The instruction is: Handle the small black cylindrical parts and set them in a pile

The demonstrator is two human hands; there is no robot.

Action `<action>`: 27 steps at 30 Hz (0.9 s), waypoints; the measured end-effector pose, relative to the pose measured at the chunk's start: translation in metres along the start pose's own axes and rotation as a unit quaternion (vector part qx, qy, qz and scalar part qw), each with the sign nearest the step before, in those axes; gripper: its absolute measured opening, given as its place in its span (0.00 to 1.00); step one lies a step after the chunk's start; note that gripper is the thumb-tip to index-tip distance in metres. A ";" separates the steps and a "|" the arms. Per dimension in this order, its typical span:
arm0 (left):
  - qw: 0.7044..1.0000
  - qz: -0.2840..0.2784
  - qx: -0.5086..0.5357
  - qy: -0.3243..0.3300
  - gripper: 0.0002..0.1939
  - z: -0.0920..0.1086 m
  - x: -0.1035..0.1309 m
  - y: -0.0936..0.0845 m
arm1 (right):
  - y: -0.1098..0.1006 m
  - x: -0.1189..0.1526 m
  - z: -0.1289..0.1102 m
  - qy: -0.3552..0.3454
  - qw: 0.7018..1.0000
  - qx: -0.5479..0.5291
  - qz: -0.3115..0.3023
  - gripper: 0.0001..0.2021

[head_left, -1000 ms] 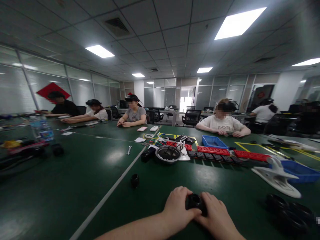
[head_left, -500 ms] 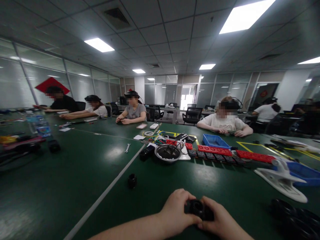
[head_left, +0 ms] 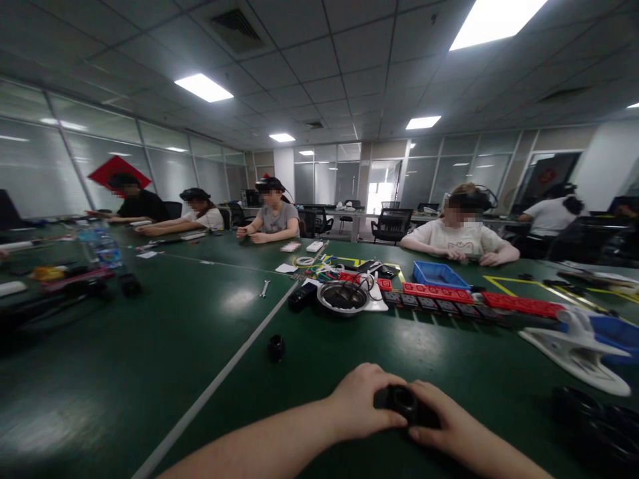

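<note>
A black part with a round, ring-shaped opening [head_left: 402, 401] is between my two hands, low over the table. My left hand [head_left: 360, 403] grips it from the left, fingers over the far side and thumb along the near side. On the right, my right hand [head_left: 446, 420] is closed around its other end, thumb in front. Fingers cover much of the part, so its full shape is hidden. Away to the left, a small black ring-like piece [head_left: 275, 347] stands on the green table [head_left: 214, 399].
Beyond my hands are a metal bowl [head_left: 343, 298], a black handheld device [head_left: 302, 295], red strips [head_left: 436, 293] and a blue tray [head_left: 439, 275]. A white stand [head_left: 579, 359] and black round parts [head_left: 594, 426] lie right. A wrench [head_left: 265, 288] lies left. Several people sit around.
The whole view has shifted, with things on the table now farther right. My thumbs are slightly farther apart, and both hands still hold the black part.
</note>
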State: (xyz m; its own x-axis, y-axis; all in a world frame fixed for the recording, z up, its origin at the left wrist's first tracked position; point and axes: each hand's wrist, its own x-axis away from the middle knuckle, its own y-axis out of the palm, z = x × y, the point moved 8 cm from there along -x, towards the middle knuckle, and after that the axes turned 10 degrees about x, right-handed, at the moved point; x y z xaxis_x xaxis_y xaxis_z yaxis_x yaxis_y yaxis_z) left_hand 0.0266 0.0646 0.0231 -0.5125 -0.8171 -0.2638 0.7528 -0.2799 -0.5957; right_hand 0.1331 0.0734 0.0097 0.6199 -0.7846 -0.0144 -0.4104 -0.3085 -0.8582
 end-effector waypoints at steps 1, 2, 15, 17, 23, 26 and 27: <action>1.000 -0.012 0.007 0.014 0.24 0.001 0.000 0.000 | 0.000 0.000 0.000 -0.007 1.000 -0.017 -0.016 0.13; 0.999 -0.019 0.018 0.028 0.24 0.003 0.000 -0.001 | 0.000 0.000 0.001 -0.013 0.999 -0.027 -0.029 0.11; 0.987 0.103 0.029 -0.119 0.22 -0.013 0.005 -0.002 | 0.005 -0.002 -0.002 0.107 0.969 0.185 0.126 0.09; 0.990 0.093 0.035 -0.101 0.23 -0.010 0.006 -0.003 | 0.005 -0.002 -0.006 0.080 0.977 0.158 0.116 0.13; 0.999 -0.026 0.029 -0.002 0.26 -0.001 0.001 0.000 | 0.005 0.002 0.000 0.024 0.999 -0.030 -0.014 0.17; 0.996 -0.066 0.056 0.014 0.27 -0.001 -0.001 0.000 | 0.004 0.002 0.006 0.042 0.997 -0.054 -0.038 0.15; 0.995 -0.073 0.061 0.013 0.27 -0.001 -0.002 0.001 | 0.004 0.002 0.008 0.050 0.997 -0.048 -0.032 0.15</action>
State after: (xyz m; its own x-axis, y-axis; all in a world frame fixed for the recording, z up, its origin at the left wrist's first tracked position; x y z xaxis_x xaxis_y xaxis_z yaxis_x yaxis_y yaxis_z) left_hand 0.0280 0.0662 0.0226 -0.6298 -0.7500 -0.2021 0.7134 -0.4555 -0.5325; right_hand 0.1375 0.0747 0.0019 0.5796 -0.8095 0.0934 -0.4371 -0.4055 -0.8028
